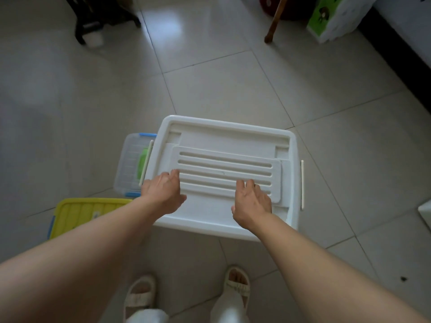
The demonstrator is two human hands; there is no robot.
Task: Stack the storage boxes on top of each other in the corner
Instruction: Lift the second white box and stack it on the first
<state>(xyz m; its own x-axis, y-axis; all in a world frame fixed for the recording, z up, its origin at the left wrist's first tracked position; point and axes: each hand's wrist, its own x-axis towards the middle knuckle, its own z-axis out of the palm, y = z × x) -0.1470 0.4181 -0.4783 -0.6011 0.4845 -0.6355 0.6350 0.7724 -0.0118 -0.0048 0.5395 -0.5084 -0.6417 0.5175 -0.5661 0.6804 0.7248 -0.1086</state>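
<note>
A large white storage box (224,136) with a ribbed lid stands on the tiled floor in front of me. My left hand (164,193) lies over the near left part of the lid, fingers loosely bent, holding nothing. My right hand (251,202) lies over the near right part of the lid in the same way. To the left of the white box sits a small clear box (130,164) with blue clips and something green inside. A yellow-lidded box (86,213) with a blue clip lies at the near left, partly hidden by my left forearm.
Dark furniture legs (102,17) stand at the far left and a wooden stick (275,19) leans at the far middle. A white and green carton (335,19) sits by the dark skirting (401,64) at the right wall. My sandalled feet (140,297) are below.
</note>
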